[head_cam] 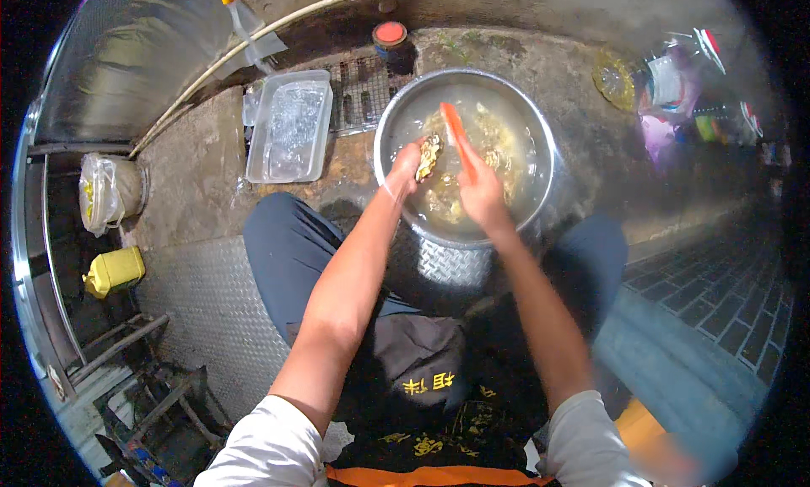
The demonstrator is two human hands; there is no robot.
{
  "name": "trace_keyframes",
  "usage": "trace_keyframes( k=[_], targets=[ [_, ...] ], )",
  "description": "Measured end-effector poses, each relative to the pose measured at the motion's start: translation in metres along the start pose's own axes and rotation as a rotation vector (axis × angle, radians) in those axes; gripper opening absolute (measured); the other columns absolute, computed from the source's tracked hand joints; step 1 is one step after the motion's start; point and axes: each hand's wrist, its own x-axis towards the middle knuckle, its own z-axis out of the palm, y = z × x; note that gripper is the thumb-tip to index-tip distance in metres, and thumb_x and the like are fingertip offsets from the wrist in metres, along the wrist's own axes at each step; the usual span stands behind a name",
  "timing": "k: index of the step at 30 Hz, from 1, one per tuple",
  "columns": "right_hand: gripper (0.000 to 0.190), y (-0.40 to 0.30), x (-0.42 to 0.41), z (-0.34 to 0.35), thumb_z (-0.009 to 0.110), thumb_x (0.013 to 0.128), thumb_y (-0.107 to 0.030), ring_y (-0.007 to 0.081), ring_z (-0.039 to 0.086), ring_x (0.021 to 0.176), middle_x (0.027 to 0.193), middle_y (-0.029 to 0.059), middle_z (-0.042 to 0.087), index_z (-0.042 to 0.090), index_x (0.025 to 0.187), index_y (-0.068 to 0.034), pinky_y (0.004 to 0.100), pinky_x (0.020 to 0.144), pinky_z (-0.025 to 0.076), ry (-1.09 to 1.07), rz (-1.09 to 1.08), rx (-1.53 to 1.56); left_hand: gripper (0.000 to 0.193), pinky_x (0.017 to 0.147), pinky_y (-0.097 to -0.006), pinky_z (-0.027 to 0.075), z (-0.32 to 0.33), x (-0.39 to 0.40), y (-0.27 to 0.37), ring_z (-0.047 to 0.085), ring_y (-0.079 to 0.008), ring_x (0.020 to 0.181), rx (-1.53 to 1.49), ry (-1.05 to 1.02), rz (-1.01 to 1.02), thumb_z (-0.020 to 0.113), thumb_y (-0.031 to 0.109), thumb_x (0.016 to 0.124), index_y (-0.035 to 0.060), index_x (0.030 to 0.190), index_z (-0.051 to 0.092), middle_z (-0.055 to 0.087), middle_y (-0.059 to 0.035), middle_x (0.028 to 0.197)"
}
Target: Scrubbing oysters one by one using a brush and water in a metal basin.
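Observation:
A round metal basin [466, 239] of cloudy water stands before me, between my knees. Several oysters [446, 202] lie under the water, blurred by it. Over the basin's left part, my left hand [408, 167] holds a rough-shelled oyster [429, 156]. My right hand [482, 192] grips an orange-red handled brush [457, 132], whose far end points up and to the left. The brush is to the right of the held oyster, with a small gap between them. Its bristles show only faintly on the left side.
Left of the basin, a translucent plastic tub [253, 170] sits beside a metal drain grate [361, 94]. A red-lidded container [390, 34] stands behind the grate. Further left are a lidded bucket [123, 192] and a yellow jug [117, 272]. Plastic bags [667, 101] lie at the right.

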Motion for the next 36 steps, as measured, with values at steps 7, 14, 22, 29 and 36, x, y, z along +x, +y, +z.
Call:
trace_keyframes(
  k=[7,14,22,29,36],
  targets=[
    [0.064,-0.031,-0.028,0.001,0.050,0.077,0.000,0.0439,0.061,0.073,0.078,0.0305,0.058,0.041,0.139,-0.013,0.0498,0.068,0.048,-0.001,-0.102,-0.197,0.033,0.037,-0.0374,0.038,0.021,0.015,-0.010,0.052,-0.0188,0.044,-0.125,0.250,0.052,0.040,0.030,0.092,0.0069,0.080,0.062,0.057,-0.0062,0.063],
    [0.061,-0.021,-0.033,-0.001,0.051,0.078,-0.002,0.0439,0.062,0.072,0.080,0.0287,0.060,0.041,0.138,-0.012,0.0488,0.068,0.050,-0.072,-0.102,-0.269,0.035,0.032,-0.0334,0.032,0.017,0.017,-0.016,0.048,-0.0166,0.039,0.031,0.355,0.003,0.039,0.032,0.092,0.0105,0.075,0.060,0.055,-0.0039,0.057],
    [0.052,0.047,0.015,-0.010,0.052,0.082,-0.013,0.0383,0.065,0.077,0.082,0.0225,0.065,0.046,0.134,-0.014,0.0450,0.067,0.051,-0.068,0.168,-0.622,0.039,0.058,-0.0322,0.046,0.023,-0.006,-0.005,0.059,-0.0184,0.061,0.087,0.018,0.039,0.043,0.036,0.095,0.0067,0.089,0.067,0.064,-0.0034,0.072],
    [0.040,0.014,-0.006,-0.010,0.057,0.087,-0.020,0.0353,0.064,0.068,0.077,0.0228,0.063,0.055,0.127,-0.019,0.0416,0.064,0.049,-0.015,0.110,-0.155,0.043,0.088,-0.0462,0.046,0.015,-0.012,-0.001,0.062,-0.0424,0.094,0.914,0.599,0.332,0.041,0.038,0.089,0.0049,0.098,0.069,0.065,-0.0261,0.095],
    [0.034,0.022,0.022,-0.023,0.053,0.087,-0.014,0.0447,0.060,0.063,0.068,0.0265,0.059,0.057,0.120,-0.006,0.0479,0.058,0.050,-0.129,0.101,-0.371,0.043,0.088,-0.0484,0.045,0.043,-0.014,0.003,0.060,-0.0429,0.097,0.963,0.483,0.320,0.042,0.037,0.088,0.0051,0.098,0.069,0.063,-0.0279,0.097]
  ],
)
